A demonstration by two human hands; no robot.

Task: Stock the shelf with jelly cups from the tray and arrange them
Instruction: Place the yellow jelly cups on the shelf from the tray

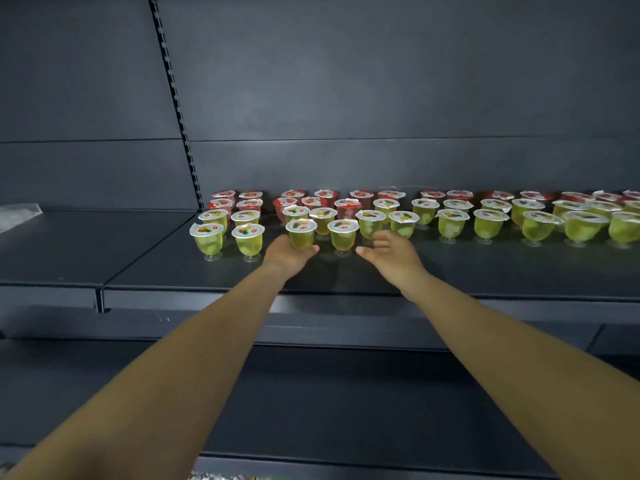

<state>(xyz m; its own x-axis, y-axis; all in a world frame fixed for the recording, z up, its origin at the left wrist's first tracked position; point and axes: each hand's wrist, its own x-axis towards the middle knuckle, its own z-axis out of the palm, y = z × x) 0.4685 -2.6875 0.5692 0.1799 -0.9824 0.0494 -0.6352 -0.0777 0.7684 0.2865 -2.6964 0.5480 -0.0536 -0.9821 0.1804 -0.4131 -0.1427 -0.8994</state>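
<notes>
At the far left a crumpled clear plastic bag (pixel 17 216) lies on the neighbouring shelf section, well apart from the stock. On our shelf (pixel 485 271) the jelly cups stand in rows: red ones (pixel 360 195) at the far side against the back panel, green ones nearer us. A tidy block of four green cups (pixel 227 230) sits at the left end, then a gap.

Our left hand (pixel 287 254) grasps the front green cup (pixel 301 233) low on its bowl, thumb curled round the near side; the fingers behind it are hidden. Just to its right stands a second front cup (pixel 343 235), untouched. Our right hand (pixel 389 252) hovers beside that cup, fingers loosely spread and holding nothing.

We judge the step to be lining up this middle cluster. To do it well, we should keep the held cup upright on its narrow foot, slide rather than lift it, and square it with the left block's front row. The right hand could steady the neighbour so the stems do not knock and topple. The tray is out of view.
</notes>
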